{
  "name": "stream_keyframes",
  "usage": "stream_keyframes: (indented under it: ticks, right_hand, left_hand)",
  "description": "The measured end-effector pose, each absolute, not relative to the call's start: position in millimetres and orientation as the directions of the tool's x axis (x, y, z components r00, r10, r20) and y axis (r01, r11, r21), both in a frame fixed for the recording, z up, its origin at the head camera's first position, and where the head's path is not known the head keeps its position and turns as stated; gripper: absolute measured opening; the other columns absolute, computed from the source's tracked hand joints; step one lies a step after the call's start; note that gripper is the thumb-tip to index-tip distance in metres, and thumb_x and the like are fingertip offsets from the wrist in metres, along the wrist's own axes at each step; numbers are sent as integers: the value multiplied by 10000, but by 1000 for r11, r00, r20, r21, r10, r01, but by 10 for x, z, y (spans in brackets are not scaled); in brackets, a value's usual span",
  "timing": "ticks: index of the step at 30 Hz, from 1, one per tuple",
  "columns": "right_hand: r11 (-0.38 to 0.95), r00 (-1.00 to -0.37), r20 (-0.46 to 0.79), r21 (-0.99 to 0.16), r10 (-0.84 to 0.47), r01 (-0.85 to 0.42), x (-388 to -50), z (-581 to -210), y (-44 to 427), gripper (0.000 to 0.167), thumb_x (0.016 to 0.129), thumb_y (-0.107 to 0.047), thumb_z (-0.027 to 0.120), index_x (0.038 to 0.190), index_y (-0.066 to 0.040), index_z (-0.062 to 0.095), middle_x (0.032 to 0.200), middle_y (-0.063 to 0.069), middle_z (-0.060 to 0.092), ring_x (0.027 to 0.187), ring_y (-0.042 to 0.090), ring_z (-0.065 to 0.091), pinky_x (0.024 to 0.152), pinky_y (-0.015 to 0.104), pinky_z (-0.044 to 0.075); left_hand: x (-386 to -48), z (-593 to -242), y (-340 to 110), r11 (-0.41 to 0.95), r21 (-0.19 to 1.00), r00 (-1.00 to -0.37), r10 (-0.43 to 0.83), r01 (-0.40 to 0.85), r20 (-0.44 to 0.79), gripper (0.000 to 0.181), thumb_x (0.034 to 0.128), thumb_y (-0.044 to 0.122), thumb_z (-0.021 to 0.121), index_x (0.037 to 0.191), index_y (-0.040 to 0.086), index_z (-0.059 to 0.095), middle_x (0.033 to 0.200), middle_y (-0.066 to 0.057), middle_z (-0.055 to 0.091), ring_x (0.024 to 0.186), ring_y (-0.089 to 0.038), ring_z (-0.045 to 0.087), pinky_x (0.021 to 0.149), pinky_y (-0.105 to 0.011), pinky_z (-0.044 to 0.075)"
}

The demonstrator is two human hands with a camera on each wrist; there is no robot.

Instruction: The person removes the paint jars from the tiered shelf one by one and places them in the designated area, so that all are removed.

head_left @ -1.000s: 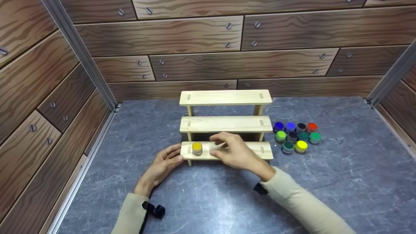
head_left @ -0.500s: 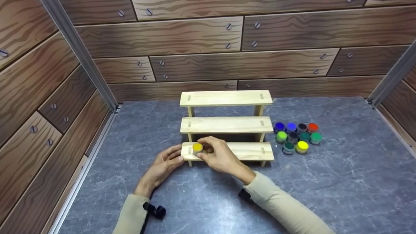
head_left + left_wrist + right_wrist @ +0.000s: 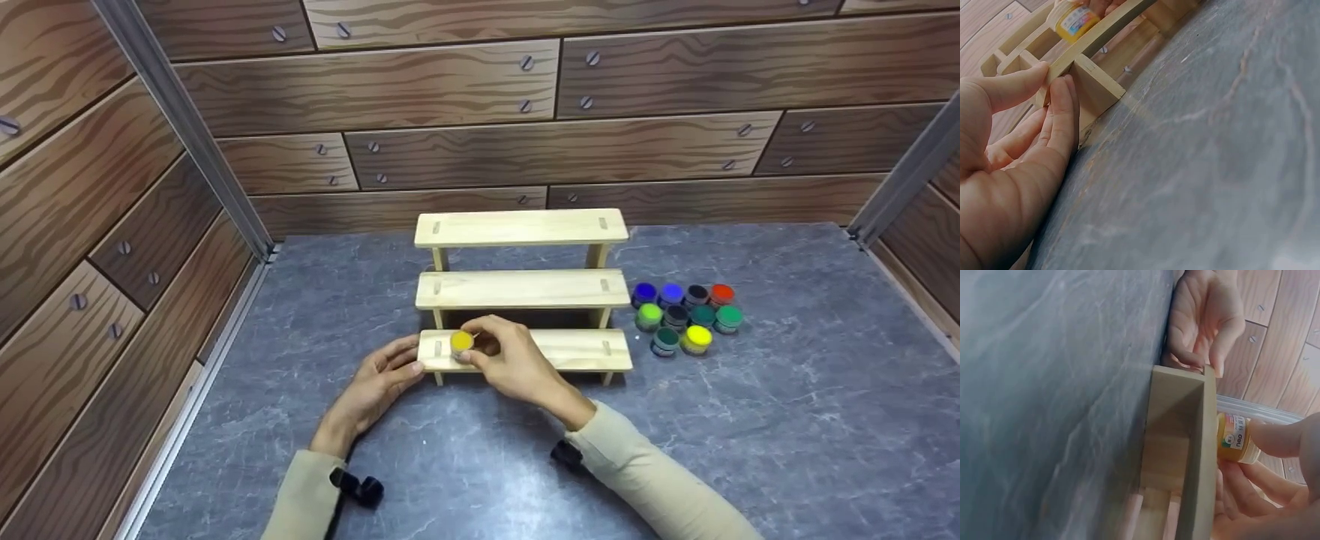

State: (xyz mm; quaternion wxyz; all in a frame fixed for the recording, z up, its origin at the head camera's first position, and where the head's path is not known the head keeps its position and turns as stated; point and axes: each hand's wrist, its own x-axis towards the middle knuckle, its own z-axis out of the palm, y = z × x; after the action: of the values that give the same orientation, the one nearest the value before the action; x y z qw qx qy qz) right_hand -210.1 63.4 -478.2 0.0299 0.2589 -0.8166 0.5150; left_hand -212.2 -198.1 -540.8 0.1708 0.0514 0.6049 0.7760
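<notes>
A small deep-yellow paint jar (image 3: 461,342) stands on the lowest step of a three-tier wooden shelf (image 3: 525,289), near its left end. My right hand (image 3: 514,364) pinches this jar between thumb and fingers from the right side. In the right wrist view the jar (image 3: 1231,439) shows a printed label, and its base is against the step. My left hand (image 3: 379,382) grips the left end of that lowest step. Its thumb (image 3: 1027,84) lies on the board's edge, and the other fingers press against its end, as the left wrist view shows.
Several paint jars (image 3: 676,316) in blue, black, red, green and bright yellow stand grouped on the grey marbled table (image 3: 480,465), right of the shelf. Wood-patterned walls (image 3: 450,82) enclose the back and sides.
My right hand has moved left along the lowest step and taken hold of the deep-yellow paint jar. The jar has shifted slightly to the right. My left hand has stayed at the shelf's end.
</notes>
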Motion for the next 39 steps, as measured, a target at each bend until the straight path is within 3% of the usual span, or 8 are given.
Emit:
stream_keyframes:
  ticks: [16,32,39]
  right_hand:
    - [382,-873,325,-803,-363,-457,-1976,-4672,1280,325,935,13,779,1252,30,708,1172,151,731,1053,326,743,919,313,652]
    - [481,-879,355,-738,-319,-473,-1906,-4648,2016,323,928,43,778,1245,48,712,1152,159,740,1064,345,736,924,410,659]
    - [513,-890,355,-728,-286,-456,-1869,-4623,2284,332,921,59,776,1248,54,716,1167,173,751,1053,341,740,902,425,664]
  left_hand:
    - [-2126,-5424,-1983,-220,956,-939,324,-196,-118,699,1018,-18,651,1617,-107,303,1593,-286,447,1273,-157,634,1133,-291,533]
    - [-2117,-5405,-1972,-206,959,-940,317,-197,-125,702,1018,-23,637,1621,-106,288,1528,-232,510,1258,-138,624,1110,-276,542]
    - [-2114,-5406,-1969,-201,960,-939,320,-196,-124,694,1021,-17,641,1619,-104,299,1558,-265,486,1264,-147,628,1115,-282,539]
